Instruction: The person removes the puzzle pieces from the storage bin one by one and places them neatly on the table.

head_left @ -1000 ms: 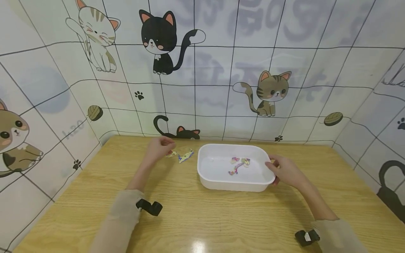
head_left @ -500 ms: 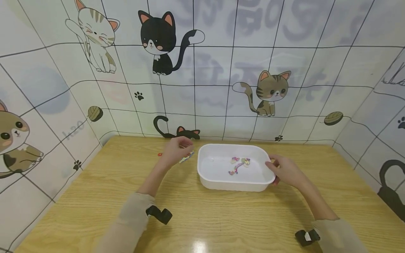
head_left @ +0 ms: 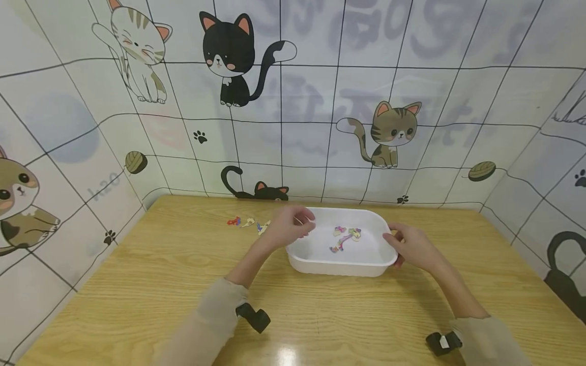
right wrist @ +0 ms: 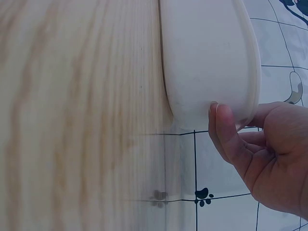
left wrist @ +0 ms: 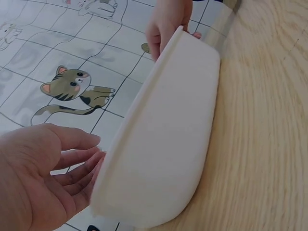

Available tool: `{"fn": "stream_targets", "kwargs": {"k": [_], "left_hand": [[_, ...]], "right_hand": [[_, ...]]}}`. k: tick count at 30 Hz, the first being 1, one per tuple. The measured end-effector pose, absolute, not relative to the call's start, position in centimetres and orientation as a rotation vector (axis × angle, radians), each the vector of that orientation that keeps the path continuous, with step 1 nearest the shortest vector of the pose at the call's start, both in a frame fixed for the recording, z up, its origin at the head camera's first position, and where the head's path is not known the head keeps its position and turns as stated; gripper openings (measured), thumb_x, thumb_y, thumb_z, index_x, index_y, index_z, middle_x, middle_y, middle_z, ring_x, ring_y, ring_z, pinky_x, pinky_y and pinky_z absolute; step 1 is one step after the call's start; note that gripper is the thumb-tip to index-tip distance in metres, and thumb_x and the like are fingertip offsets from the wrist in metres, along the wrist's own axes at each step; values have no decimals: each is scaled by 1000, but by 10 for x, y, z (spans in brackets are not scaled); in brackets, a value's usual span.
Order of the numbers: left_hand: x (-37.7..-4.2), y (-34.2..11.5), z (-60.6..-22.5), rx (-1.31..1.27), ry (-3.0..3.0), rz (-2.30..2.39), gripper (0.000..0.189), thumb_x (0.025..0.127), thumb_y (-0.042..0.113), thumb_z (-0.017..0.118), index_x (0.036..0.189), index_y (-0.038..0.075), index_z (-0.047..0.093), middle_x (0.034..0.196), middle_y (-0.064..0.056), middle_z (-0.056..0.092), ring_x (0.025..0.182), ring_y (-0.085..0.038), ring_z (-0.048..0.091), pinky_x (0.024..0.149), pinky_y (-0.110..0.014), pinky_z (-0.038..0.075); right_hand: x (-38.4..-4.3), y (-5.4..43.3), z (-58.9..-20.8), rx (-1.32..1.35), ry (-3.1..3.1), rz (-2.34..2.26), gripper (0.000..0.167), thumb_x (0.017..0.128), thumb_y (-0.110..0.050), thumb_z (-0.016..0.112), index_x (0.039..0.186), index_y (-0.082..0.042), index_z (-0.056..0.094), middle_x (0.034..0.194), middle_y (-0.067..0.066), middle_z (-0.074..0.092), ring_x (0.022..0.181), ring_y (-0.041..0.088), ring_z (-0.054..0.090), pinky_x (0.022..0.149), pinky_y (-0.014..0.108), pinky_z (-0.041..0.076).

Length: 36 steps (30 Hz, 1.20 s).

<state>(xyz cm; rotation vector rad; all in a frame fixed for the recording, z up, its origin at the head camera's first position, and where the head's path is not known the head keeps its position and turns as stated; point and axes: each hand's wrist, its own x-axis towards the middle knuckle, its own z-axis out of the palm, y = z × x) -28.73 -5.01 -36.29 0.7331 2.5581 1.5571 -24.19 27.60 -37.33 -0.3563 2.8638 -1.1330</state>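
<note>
A white plastic basin (head_left: 339,268) stands on the wooden table with several small colourful flat pieces (head_left: 348,238) lying inside. My right hand (head_left: 414,247) grips its right end; in the right wrist view the thumb presses the outer wall, with the other fingers at the rim. My left hand (head_left: 289,225) hovers over the basin's left rim with thumb and index finger drawn close together. In the left wrist view, the basin wall (left wrist: 159,130) partly hides these fingertips, and I cannot tell whether a small piece is between them.
Left of the basin, a red piece (head_left: 234,221), a pale yellow piece (head_left: 248,222) and a blue-and-yellow piece (head_left: 262,228), partly covered by my left hand, lie on the table (head_left: 311,310). A cat-print sheet (head_left: 311,142) stands behind.
My left hand has moved right, from above the loose pieces to over the basin's left side, uncovering the red and yellow pieces. The right hand and basin have stayed put.
</note>
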Motion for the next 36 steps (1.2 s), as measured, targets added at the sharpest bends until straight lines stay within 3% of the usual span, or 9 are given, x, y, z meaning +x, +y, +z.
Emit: {"fn": "stream_targets", "kwargs": {"k": [14,27,36], "left_hand": [[-295,-8,-375,794,2542,1385,21,91,10,73,108,-1,70,86,-3,67,72,-10,62,62,-21,49],[-305,14,-387,672,2513,1228,22,88,7,77,109,2,71,85,-2,65,69,-12,59,60,-22,47],[-303,13,-390,629,2526,1148,17,86,9,80,99,4,70,87,-2,63,72,-13,58,64,-23,47]], "right_hand": [[-243,278,-374,-359,2858,-1142,47,104,-10,54,140,17,40,88,19,65,54,21,66,51,37,57],[-244,278,-374,-381,2863,-1125,48,104,-10,53,141,17,40,88,18,65,54,21,66,52,38,58],[-245,280,-374,-383,2869,-1130,47,104,-9,53,141,17,41,88,19,66,53,21,66,51,39,57]]}}
